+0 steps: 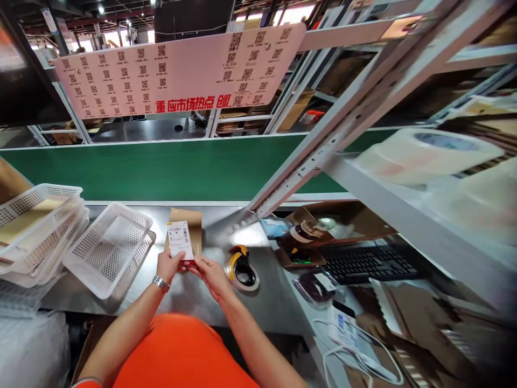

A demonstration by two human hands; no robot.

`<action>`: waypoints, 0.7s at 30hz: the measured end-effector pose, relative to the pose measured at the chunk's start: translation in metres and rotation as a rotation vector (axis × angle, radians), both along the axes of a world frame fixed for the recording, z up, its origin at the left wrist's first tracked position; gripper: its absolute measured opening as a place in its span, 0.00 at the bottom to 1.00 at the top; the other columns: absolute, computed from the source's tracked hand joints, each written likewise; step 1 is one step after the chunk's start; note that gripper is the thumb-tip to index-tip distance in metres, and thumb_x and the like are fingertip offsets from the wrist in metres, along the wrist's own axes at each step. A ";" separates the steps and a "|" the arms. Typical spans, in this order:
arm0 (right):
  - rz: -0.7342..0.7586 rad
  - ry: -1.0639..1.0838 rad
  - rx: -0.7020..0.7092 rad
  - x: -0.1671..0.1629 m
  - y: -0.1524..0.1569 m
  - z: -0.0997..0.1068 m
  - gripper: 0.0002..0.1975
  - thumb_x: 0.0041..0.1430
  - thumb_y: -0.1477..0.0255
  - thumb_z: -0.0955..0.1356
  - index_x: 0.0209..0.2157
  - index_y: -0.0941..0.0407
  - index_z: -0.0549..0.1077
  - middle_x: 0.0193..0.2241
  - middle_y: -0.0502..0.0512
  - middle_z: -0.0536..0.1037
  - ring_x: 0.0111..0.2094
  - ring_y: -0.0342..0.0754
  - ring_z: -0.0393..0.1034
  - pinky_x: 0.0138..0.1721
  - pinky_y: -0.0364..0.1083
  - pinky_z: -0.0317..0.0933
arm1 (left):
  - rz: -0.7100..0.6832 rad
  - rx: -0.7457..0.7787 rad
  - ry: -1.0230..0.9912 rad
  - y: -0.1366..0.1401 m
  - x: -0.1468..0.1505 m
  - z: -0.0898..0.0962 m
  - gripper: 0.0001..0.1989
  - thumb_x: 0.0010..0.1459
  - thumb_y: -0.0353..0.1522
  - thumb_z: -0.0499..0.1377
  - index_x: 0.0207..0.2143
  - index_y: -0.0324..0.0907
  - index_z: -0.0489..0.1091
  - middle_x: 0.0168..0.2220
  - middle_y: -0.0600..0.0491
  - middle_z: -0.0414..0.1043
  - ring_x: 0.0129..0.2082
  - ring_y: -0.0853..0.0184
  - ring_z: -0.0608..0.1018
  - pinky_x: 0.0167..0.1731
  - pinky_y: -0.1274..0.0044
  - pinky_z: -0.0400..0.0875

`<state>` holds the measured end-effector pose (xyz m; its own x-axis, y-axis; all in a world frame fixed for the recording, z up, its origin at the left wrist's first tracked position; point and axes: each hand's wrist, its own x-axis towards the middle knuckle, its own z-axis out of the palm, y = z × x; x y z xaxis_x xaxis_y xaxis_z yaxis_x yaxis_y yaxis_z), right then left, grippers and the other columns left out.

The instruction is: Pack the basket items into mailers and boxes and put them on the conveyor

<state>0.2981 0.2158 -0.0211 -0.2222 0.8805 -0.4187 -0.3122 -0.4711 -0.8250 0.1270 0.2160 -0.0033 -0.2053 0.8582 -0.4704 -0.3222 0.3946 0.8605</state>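
Note:
A white printed shipping label [180, 240] with barcodes lies upright before me, over a flat piece of brown cardboard [194, 220]. My left hand [170, 265] is closed on the label's lower edge, thumb on top; a metal watch is on that wrist. At the lower right corner, my right hand [210, 274] pinches the same edge. Something red shows in a thin strip under the fingers; what it is I cannot make out. Whether the label is stuck to the cardboard is not visible. A yellow-and-black tape dispenser [241, 268] rests on the metal table to the right.
White plastic baskets [109, 250] stand at left, beside a taller basket stack [42, 226]. A green conveyor belt [169, 171] runs behind the metal table [266, 296]. At right are a keyboard [363, 263], an open cardboard box [301, 258], white cables [363, 353] and a shelf with tape rolls [428, 153].

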 end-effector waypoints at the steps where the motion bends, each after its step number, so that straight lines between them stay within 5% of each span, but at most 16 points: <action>1: -0.014 -0.005 -0.001 0.000 0.000 -0.001 0.31 0.41 0.46 0.88 0.39 0.54 0.89 0.40 0.60 0.91 0.50 0.58 0.87 0.55 0.52 0.78 | -0.005 -0.009 -0.006 0.000 0.002 0.000 0.17 0.51 0.38 0.83 0.35 0.36 0.85 0.29 0.44 0.86 0.30 0.56 0.90 0.29 0.73 0.85; 11: -0.050 -0.079 0.021 0.005 -0.002 -0.014 0.36 0.34 0.40 0.87 0.38 0.52 0.89 0.38 0.60 0.91 0.48 0.59 0.88 0.52 0.53 0.80 | -0.022 -0.032 -0.058 -0.002 0.010 -0.002 0.17 0.53 0.38 0.82 0.35 0.37 0.82 0.30 0.45 0.87 0.30 0.59 0.89 0.27 0.76 0.83; 21: -0.022 -0.104 0.077 0.004 0.000 0.004 0.37 0.35 0.39 0.87 0.37 0.54 0.90 0.39 0.62 0.92 0.45 0.58 0.88 0.50 0.53 0.77 | -0.091 -0.041 0.016 0.003 0.007 -0.007 0.18 0.56 0.42 0.80 0.40 0.40 0.83 0.36 0.42 0.88 0.39 0.52 0.91 0.40 0.65 0.89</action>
